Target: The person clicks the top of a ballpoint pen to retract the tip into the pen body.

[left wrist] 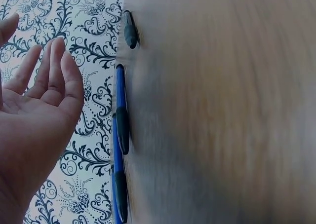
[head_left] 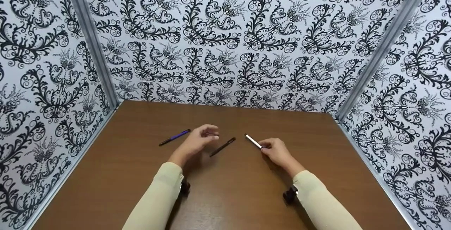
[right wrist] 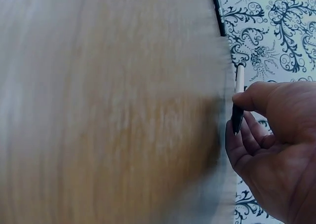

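Observation:
My left hand (head_left: 198, 141) hovers above the table between a blue pen (head_left: 175, 137) and a black pen (head_left: 222, 147), its fingers loosely bent and nothing in them. In the left wrist view its palm (left wrist: 39, 110) faces the camera, apart from the pens. That view has several blue pens (left wrist: 122, 113) with dark grips lying close together; from the head they look like one line. My right hand (head_left: 278, 151) pinches a white pen (head_left: 253, 141) between thumb and fingers near its dark end. In the right wrist view the pen's black tip (right wrist: 237, 123) points toward the palm side.
The brown wooden table (head_left: 232, 194) runs back to a white wall (head_left: 225, 47) with black scrollwork. Patterned side walls with grey metal edging (head_left: 363, 156) close it in. A dark camera (head_left: 290, 195) is strapped at the right wrist, another (head_left: 185, 187) at the left.

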The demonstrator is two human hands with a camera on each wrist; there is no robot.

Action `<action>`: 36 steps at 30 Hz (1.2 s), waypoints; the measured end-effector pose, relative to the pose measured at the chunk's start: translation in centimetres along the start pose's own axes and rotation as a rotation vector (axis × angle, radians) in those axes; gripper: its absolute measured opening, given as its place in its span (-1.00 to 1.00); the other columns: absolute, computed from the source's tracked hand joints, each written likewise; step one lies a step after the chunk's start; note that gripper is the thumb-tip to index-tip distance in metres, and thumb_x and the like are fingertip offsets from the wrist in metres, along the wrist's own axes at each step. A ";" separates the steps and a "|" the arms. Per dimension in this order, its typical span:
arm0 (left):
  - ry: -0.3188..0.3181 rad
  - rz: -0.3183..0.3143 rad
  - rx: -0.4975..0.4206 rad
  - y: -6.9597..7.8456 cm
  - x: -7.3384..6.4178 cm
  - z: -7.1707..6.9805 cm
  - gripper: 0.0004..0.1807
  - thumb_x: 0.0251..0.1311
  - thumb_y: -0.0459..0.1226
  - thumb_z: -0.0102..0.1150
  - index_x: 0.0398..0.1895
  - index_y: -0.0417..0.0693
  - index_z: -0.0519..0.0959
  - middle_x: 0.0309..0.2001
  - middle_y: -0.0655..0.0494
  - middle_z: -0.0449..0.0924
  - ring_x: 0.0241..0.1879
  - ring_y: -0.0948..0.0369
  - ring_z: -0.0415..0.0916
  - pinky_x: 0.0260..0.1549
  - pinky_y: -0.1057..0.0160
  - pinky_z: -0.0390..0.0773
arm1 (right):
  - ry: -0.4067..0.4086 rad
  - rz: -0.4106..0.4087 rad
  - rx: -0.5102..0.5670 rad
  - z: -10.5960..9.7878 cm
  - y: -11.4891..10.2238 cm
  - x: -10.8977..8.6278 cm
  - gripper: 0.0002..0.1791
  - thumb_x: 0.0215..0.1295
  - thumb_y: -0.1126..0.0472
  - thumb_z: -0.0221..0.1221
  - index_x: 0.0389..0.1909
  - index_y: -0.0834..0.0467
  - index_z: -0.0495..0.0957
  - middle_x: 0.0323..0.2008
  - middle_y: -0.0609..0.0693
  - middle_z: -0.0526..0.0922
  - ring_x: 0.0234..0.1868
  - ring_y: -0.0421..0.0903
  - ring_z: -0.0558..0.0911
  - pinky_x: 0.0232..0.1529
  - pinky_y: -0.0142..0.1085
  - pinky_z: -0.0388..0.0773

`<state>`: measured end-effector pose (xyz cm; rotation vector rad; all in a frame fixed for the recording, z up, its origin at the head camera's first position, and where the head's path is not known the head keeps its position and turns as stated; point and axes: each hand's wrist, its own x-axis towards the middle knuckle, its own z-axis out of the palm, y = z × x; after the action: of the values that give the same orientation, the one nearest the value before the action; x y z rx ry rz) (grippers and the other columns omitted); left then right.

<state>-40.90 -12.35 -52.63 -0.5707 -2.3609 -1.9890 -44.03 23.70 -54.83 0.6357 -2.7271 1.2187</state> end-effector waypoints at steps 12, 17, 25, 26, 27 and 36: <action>0.027 -0.010 0.028 0.1 0.4 0.9 -0.64 0.51 -0.37 0.35 0.29 -0.29 0.63 0.17 -0.29 0.68 0.16 -0.15 0.62 0.24 -0.21 0.62 | 0.047 -0.030 0.003 -0.8 -2.8 0.3 -0.73 0.36 0.52 0.35 0.03 0.33 0.81 -0.20 0.09 0.79 -0.15 0.00 0.69 -0.08 -0.24 0.62; 0.045 -0.006 0.061 0.3 0.6 1.3 -0.66 0.53 -0.37 0.33 0.29 -0.27 0.64 0.15 -0.22 0.71 0.09 -0.04 0.65 0.16 -0.14 0.66 | 0.047 -0.071 0.019 -0.9 -3.9 0.2 -0.72 0.35 0.54 0.35 0.04 0.34 0.81 -0.18 0.13 0.78 -0.15 0.02 0.71 -0.08 -0.27 0.62; 0.115 0.019 0.019 0.9 1.3 2.7 -0.64 0.48 -0.44 0.33 0.28 -0.33 0.61 0.12 -0.27 0.70 0.07 -0.09 0.67 0.00 0.19 0.68 | 0.069 -0.096 0.053 -0.7 -5.2 0.1 -0.68 0.34 0.54 0.36 0.07 0.30 0.81 -0.20 0.08 0.76 -0.17 -0.04 0.68 -0.09 -0.32 0.61; 0.128 0.024 0.010 0.9 1.4 2.9 -0.64 0.47 -0.44 0.34 0.27 -0.33 0.61 0.11 -0.26 0.70 0.07 -0.11 0.67 -0.02 0.24 0.67 | 0.071 -0.098 0.057 -0.7 -5.4 0.0 -0.68 0.34 0.54 0.36 0.07 0.30 0.81 -0.20 0.07 0.76 -0.17 -0.04 0.68 -0.08 -0.31 0.61; 0.142 0.028 -0.003 1.0 1.5 3.1 -0.64 0.46 -0.45 0.34 0.27 -0.33 0.61 0.11 -0.26 0.70 0.07 -0.13 0.67 -0.03 0.28 0.65 | 0.074 -0.103 0.061 -0.7 -5.6 0.0 -0.68 0.34 0.54 0.36 0.08 0.30 0.81 -0.20 0.07 0.75 -0.16 -0.03 0.69 -0.07 -0.31 0.62; 0.219 0.082 -0.088 1.3 2.2 4.6 -0.59 0.43 -0.52 0.32 0.30 -0.32 0.58 0.09 -0.26 0.68 0.10 -0.14 0.69 0.07 0.21 0.70 | 0.147 -0.160 0.134 -0.2 -7.1 0.0 -0.67 0.34 0.58 0.37 0.08 0.32 0.80 -0.20 0.19 0.72 -0.18 -0.01 0.66 -0.15 -0.38 0.58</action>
<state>-41.51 -7.21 -51.78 -0.4196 -2.0991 -2.0129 -41.18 19.61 -49.71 0.7309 -2.4410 1.3585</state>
